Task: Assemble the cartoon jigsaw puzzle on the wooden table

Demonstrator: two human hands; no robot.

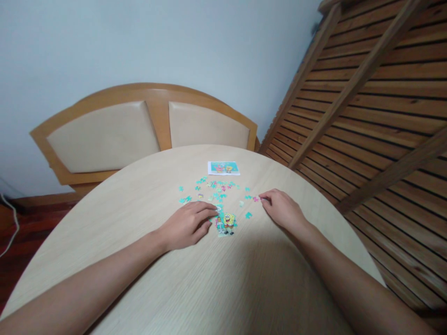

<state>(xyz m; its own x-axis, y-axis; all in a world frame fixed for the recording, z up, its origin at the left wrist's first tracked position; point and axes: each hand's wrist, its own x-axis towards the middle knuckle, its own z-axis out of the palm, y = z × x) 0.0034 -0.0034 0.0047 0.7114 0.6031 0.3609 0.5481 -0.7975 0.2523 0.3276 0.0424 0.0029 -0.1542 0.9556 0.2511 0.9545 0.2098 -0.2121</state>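
A partly joined jigsaw puzzle (228, 222) lies on the table, showing a yellow sponge character beside other figures. My left hand (188, 224) rests flat along its left side, fingers apart and fingertips at its edge, covering part of that edge. To the right, my right hand (282, 208) has thumb and forefinger pinched at a small pink puzzle piece (256, 199); the fingertips partly hide what is between them. Loose turquoise puzzle pieces (248, 215) lie close to this hand. Several more puzzle pieces (220, 197) are scattered beyond the joined part.
A printed reference picture (224, 168) lies past the loose pieces. The round wooden table (139, 284) reaches a padded headboard-like panel (104, 135) at the wall. A slatted wooden frame (366, 102) leans on the right. A white cable (14, 223) hangs at far left.
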